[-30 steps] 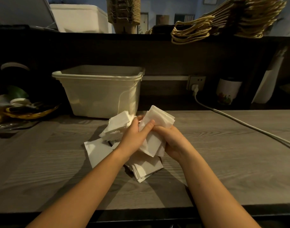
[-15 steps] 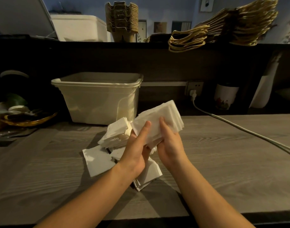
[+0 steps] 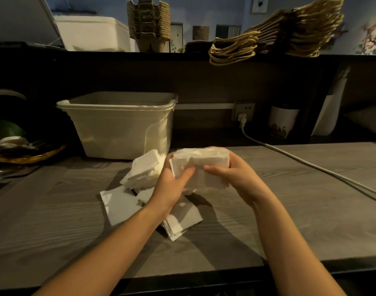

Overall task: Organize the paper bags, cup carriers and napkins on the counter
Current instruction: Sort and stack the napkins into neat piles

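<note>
Both hands hold one stack of white napkins just above the grey counter. My left hand grips its left end, thumb on the front face. My right hand grips the right end, fingers curled over the front. More loose napkins lie in a pile on the counter to the left and below my hands. On the upper shelf stand stacked brown cup carriers and a leaning row of paper bags with rope handles.
A cream plastic bin stands behind the napkin pile. A white cable runs from a wall socket across the counter's right side. A white cup sits at the back right, a basket of oddments at far left, a white box on the shelf.
The napkin bundle has been turned from a tilted fan into a squared, level stack. Both hands have shifted right and now hold it at its two ends.
</note>
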`<state>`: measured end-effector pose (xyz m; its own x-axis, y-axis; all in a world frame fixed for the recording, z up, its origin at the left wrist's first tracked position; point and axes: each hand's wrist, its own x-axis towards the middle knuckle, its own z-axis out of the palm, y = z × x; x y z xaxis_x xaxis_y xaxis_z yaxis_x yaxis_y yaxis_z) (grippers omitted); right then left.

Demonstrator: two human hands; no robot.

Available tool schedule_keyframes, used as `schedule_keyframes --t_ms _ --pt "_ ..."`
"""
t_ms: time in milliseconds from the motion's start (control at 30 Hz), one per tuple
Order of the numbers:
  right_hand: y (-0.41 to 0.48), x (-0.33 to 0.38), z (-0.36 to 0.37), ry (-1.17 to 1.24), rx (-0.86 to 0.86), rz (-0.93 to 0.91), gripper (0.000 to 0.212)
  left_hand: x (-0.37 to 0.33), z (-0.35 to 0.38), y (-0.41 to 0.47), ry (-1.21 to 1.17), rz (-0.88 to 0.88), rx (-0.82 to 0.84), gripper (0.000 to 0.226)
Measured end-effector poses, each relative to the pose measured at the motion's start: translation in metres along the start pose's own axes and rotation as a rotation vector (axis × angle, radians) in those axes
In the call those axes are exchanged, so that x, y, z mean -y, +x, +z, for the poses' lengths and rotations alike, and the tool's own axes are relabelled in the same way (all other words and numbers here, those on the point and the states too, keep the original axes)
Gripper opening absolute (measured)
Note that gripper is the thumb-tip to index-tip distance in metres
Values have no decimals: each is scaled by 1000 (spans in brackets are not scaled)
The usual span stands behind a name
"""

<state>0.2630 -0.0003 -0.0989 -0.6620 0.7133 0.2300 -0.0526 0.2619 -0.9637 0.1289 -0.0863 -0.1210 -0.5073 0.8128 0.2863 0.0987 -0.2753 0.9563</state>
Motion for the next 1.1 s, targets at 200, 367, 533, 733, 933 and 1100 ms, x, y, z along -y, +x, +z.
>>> schedule_keyframes --t_ms 200,367,533,733,933,1100 --pt "-33 -17 -30 -50 -38 92 32 9 19 -12 284 68 225 34" --pt "-46 -25 -31 -135 -10 117 55 12 13 -16 371 85 302 65" --pt "-48 -22 -33 -91 28 133 79 14 11 -16 372 6 361 86" --pt "-43 -28 -27 -128 -44 154 82 15 24 -13 166 -49 375 71" --pt "-40 -31 -37 -163 -123 72 71 17 14 -7 290 -3 314 58" --pt "-36 -20 -44 -250 -115 45 73 15 13 -7 383 -47 377 57"
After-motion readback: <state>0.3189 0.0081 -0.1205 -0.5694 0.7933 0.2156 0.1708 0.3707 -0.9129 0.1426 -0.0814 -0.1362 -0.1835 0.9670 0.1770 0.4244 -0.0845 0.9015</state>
